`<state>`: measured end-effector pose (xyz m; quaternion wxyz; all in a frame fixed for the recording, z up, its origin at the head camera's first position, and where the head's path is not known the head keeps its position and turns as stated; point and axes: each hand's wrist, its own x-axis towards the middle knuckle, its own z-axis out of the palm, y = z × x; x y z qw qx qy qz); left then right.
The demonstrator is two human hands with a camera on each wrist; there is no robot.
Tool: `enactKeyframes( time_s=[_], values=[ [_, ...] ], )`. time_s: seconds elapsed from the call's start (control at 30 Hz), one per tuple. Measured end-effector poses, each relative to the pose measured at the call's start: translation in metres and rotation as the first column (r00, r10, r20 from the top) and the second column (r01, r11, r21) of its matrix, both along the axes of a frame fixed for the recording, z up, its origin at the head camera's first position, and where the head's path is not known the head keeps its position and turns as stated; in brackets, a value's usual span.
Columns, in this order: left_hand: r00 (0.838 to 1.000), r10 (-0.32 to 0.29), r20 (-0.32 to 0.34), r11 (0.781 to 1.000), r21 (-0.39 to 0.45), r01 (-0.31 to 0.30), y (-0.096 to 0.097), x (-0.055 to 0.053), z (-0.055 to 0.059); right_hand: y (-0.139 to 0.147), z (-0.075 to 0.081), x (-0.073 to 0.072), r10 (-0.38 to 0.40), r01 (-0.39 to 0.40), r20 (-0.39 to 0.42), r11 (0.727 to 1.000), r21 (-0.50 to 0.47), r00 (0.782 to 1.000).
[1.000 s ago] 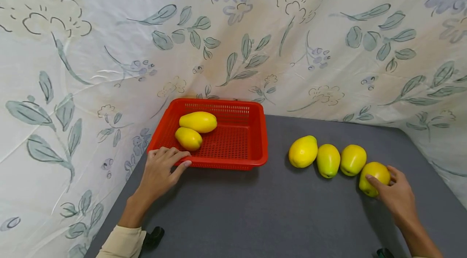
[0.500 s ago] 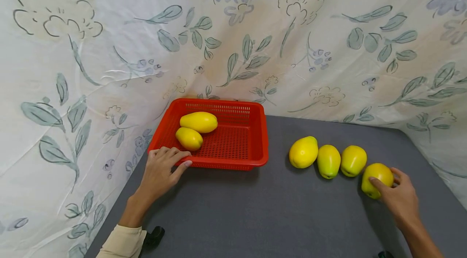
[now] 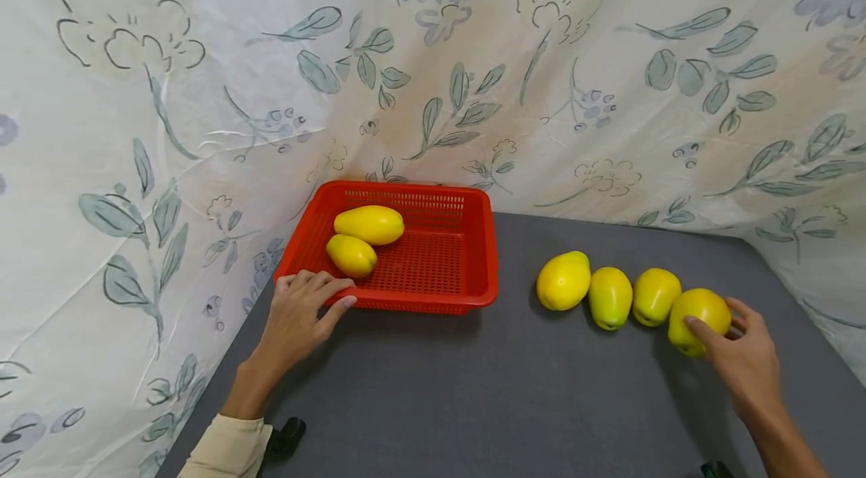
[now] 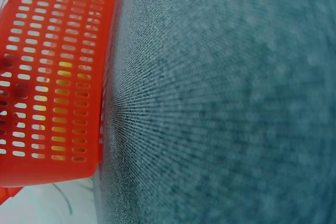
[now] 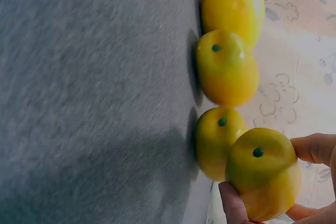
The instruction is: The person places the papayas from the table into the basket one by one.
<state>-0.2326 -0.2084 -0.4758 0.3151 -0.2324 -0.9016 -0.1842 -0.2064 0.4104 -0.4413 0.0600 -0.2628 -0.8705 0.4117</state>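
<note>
At the right of the head view, my right hand (image 3: 749, 354) grips a yellow mango (image 3: 705, 313), thumb on the near side and fingers round the far side. In the right wrist view this mango (image 5: 265, 177) is lifted off the table, its green stem end facing the camera. Beside it a row of yellow-green mangoes (image 3: 610, 299) lies on the table. My left hand (image 3: 298, 324) holds the near left rim of a red plastic basket (image 3: 483, 260), fingers over the edge and thumb outside. Two yellow mangoes (image 3: 368, 225) lie in the basket's left part.
The grey table (image 3: 514, 388) runs up to a floral cloth (image 3: 555, 87) hanging behind and at the sides. Between basket and row lies a stretch of tabletop. A dark strap end (image 3: 287, 437) shows by the left sleeve.
My right hand has raised its mango a little from the table, and the shadow beneath has spread away. The left hand and the basket have stayed in place.
</note>
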Motion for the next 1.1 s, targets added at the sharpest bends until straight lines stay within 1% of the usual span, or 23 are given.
enactKeyframes(
  time_s=[0.2,0.37,0.63,0.9,1.1],
  values=[
    [1.000,0.000,0.001,1.000,-0.006,0.000,-0.001,-0.002,0.000,-0.013,0.008,0.000,-0.014,0.011,-0.055,0.999,-0.036,0.998],
    [1.000,0.002,0.006,1.000,-0.007,-0.002,-0.001,-0.002,0.000,-0.025,0.012,0.003,-0.001,-0.003,-0.098,0.999,-0.040,0.995],
    [1.000,0.000,0.015,1.000,-0.004,0.000,-0.002,-0.002,0.000,-0.046,0.022,0.003,0.042,-0.052,-0.138,0.996,-0.067,0.990],
    [1.000,-0.001,0.025,1.000,0.000,0.001,-0.003,-0.002,0.001,-0.066,0.023,0.005,0.114,-0.126,-0.199,0.991,-0.048,0.973],
    [0.999,0.009,0.038,1.000,-0.002,-0.009,-0.004,-0.002,0.001,-0.085,0.025,0.003,0.142,-0.159,-0.225,0.986,-0.058,0.964]
  ],
)
